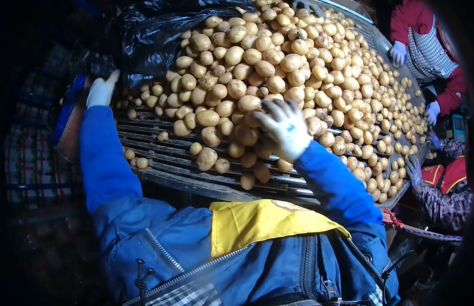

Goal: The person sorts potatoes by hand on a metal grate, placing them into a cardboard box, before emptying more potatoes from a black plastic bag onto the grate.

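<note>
A large heap of potatoes lies on a slatted metal table. My right hand, in a white glove with grey fingertips, reaches over the near side of the heap with its fingers spread and touching potatoes. My left hand, also gloved in white, is at the table's left end, beside a blue-edged basket or bag and below black plastic sheeting. Its thumb stands apart; its other fingers are hidden from view, so what they hold cannot be made out.
Loose potatoes lie near the table's left edge. Gloved co-workers in red sleeves and a patterned sleeve stand along the right side. A twisted blue and red rope runs at the lower right. Stacked netted bags are at the left.
</note>
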Motion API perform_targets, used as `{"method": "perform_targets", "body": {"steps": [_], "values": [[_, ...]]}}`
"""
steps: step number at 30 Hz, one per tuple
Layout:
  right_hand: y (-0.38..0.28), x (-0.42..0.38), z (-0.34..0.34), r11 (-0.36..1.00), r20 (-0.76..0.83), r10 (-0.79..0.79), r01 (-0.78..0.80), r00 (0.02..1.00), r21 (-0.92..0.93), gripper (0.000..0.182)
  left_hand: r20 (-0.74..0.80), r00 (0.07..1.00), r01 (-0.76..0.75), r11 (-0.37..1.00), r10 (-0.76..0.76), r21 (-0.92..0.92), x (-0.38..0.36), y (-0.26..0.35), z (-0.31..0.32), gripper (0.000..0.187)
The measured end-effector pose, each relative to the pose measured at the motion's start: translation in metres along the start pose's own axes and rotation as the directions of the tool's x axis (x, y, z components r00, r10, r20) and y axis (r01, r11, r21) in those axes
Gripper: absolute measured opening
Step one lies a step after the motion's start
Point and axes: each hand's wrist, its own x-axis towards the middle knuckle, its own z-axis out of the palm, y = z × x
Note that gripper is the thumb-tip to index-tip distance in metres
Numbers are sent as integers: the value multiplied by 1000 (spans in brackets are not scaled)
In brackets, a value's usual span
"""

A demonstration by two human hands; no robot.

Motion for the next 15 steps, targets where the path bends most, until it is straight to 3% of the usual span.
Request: {"method": "perform_targets", "body": {"steps": [1, 2, 5, 6, 8, 9, 10, 12, 14, 15], "values": [[-1, 5, 16, 998, 35, -14, 15, 999, -55, 49, -73, 997, -12, 997, 6, -81, 4, -32, 24, 65], [2, 5, 31, 994, 70, -25, 33, 997, -107, 48, 8, 1000, -1, 1000, 1, -20, -11, -35, 19, 60], [14, -5, 46, 995, 13, 10, -9, 1000, -95, 48, 186, 974, 122, 992, -126, 31, -62, -21, -16, 77], [10, -9, 39, 996, -2, 87, -87, 996, 9, 51, 196, 961, 193, 981, -194, 23, -73, -18, -29, 75], [23, -23, 35, 993, 44, 110, -107, 993, -55, 57, 196, 942, 276, 961, -273, 14, -92, -5, -30, 74], [27, -28, 27, 979, 123, 203, -201, 971, -23, 60, 227, 945, 310, 871, -237, -380, -103, 1, -22, 80], [27, -34, 16, 957, 203, 285, -291, 937, 2, 64, 230, 954, 299, 636, -191, -712, -115, 7, -12, 90], [28, -54, 25, 982, 222, 171, -148, 960, -116, 71, 333, 940, 340, 311, -76, -887, -117, 25, 13, 115], [25, -56, 25, 982, 238, 171, -145, 956, -122, 74, 291, 956, 294, 227, -46, -929, -115, 64, 23, 124], [29, -57, 28, 985, 216, 149, -125, 965, -121, 74, 273, 956, 290, 240, -104, -926, -108, 89, 28, 124]]}}
